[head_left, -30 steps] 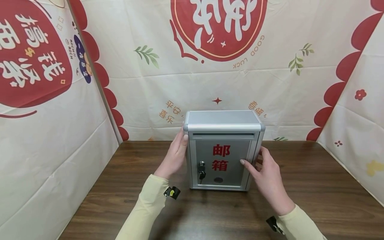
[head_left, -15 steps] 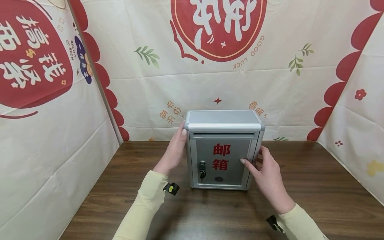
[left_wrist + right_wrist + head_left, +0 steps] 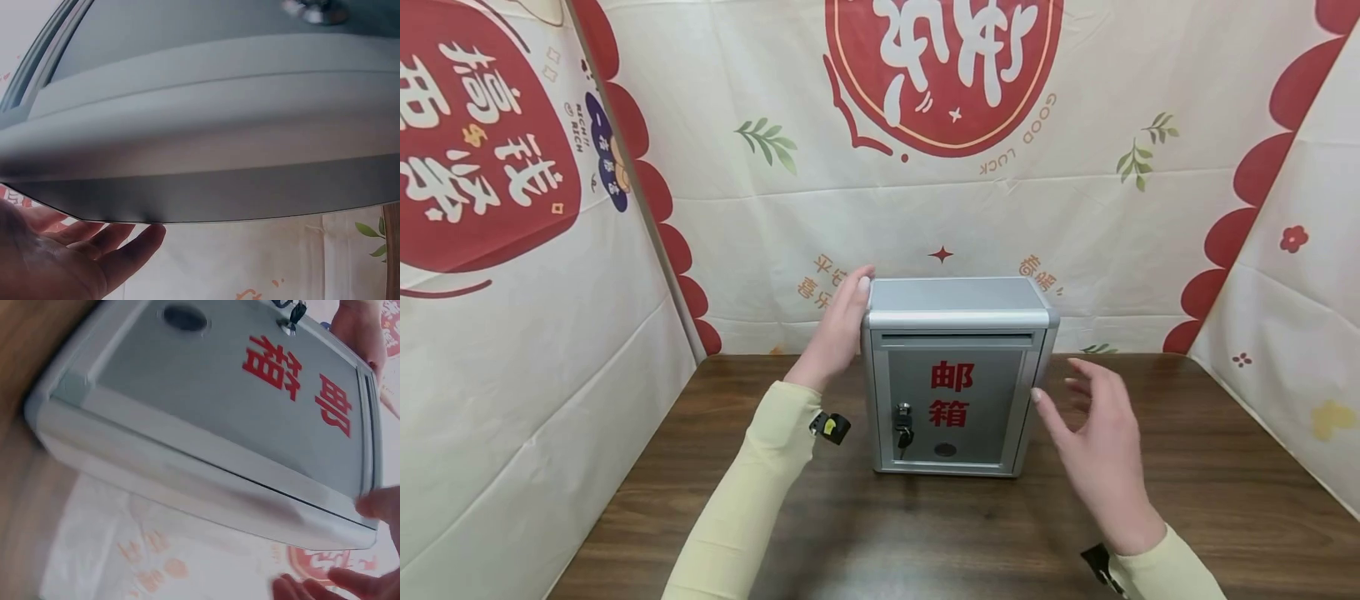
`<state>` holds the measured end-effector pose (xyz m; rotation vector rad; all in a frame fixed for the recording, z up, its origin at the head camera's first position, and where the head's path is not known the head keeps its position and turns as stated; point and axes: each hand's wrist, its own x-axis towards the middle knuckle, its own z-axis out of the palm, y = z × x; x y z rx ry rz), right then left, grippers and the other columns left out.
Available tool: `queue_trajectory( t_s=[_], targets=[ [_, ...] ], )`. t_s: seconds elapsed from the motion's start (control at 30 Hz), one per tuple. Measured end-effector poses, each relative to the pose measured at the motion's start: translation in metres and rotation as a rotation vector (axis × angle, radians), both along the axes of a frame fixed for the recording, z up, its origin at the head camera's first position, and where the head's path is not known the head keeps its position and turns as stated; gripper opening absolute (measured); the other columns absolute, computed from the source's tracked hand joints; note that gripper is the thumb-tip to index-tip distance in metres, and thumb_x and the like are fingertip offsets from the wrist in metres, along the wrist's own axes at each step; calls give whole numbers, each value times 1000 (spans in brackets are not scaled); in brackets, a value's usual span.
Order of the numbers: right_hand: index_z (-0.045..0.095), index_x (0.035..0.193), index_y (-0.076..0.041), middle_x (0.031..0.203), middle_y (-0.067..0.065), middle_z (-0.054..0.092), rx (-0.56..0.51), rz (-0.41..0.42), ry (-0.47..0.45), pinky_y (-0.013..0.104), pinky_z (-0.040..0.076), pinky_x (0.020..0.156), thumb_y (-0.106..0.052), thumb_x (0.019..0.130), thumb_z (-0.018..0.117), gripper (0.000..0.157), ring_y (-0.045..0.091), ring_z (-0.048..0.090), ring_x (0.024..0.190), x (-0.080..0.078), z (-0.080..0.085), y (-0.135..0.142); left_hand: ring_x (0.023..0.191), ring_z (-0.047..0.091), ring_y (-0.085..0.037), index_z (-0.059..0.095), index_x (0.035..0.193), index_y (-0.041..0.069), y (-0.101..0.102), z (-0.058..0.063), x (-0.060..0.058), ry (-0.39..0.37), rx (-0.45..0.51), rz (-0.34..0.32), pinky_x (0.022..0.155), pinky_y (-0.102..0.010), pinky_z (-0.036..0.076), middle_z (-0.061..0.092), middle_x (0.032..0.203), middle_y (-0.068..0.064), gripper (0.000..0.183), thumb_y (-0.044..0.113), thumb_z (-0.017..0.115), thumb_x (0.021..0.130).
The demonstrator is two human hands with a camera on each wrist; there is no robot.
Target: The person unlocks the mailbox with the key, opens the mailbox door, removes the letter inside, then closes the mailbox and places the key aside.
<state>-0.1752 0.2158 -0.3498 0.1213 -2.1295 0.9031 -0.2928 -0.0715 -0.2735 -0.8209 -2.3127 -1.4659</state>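
Observation:
A grey metal mailbox [image 3: 988, 375] with a silver frame and red characters stands upright on the table. At the left of its door is a lock [image 3: 904, 410] with a dark key [image 3: 906, 437] hanging from it. My left hand [image 3: 835, 337] rests along the box's upper left side, fingers extended toward the back; in the left wrist view the fingers [image 3: 134, 250] lie at its rear edge. Beside the right side hovers my right hand [image 3: 1105, 450], fingers loosely bent and holding nothing. Its thumb tip overlaps the box's right edge in the right wrist view.
The dark wooden table [image 3: 737, 508] runs back to a white printed cloth [image 3: 715, 242] close behind the mailbox. More printed cloth hangs at the left [image 3: 550, 358] and right. A narrow slot [image 3: 957, 340] crosses the box's front below its top.
My right hand has let go of the mailbox's right edge and moved off to the right. The left hand has slid up the left side to the top corner. The mailbox stays about where it was.

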Motion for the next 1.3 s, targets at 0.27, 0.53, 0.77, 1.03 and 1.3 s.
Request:
queue_trajectory(
  t_s=[0.27, 0.53, 0.77, 1.03, 1.3],
  targets=[
    [64, 102, 4, 90, 8, 63, 95, 90, 293, 15, 42, 71, -6, 80, 68, 24, 15, 55, 77, 15, 5, -15, 129, 37, -18, 43, 138, 7, 1, 10, 1, -37, 12, -21, 106, -39, 29, 40, 142, -8, 44, 24, 31, 100],
    [63, 88, -12, 76, -9, 57, 297, 199, 107, 21, 43, 55, -20, 84, 68, 10, 5, 50, 65, 11, -3, -53, 133, 32, -15, 41, 142, 7, 0, 7, -6, -13, -40, -18, 108, -38, 26, 38, 144, -6, 49, 26, 30, 98],
    [57, 80, -20, 64, -15, 46, 357, 241, -43, 22, 38, 50, -29, 88, 66, 15, 2, 44, 55, -3, -14, -86, 130, 35, -16, 42, 140, 7, 0, 3, -9, -5, -17, -22, 107, -38, 27, 40, 141, -6, 48, 25, 29, 98],
    [60, 84, -14, 52, -13, 38, 439, 193, -213, 23, 32, 41, -42, 86, 65, 29, 3, 36, 43, -15, -16, -110, 128, 35, -15, 42, 140, 6, 2, 3, -9, -10, -9, -20, 107, -39, 27, 39, 141, -6, 48, 23, 28, 97],
    [55, 79, -12, 47, -9, 34, 521, 115, -203, 25, 28, 35, -45, 86, 63, 34, 6, 33, 39, -24, -23, -125, 127, 36, -15, 42, 139, 6, 2, 2, -8, -7, 0, -12, 106, -38, 28, 40, 140, -6, 48, 21, 28, 96]
  ],
)
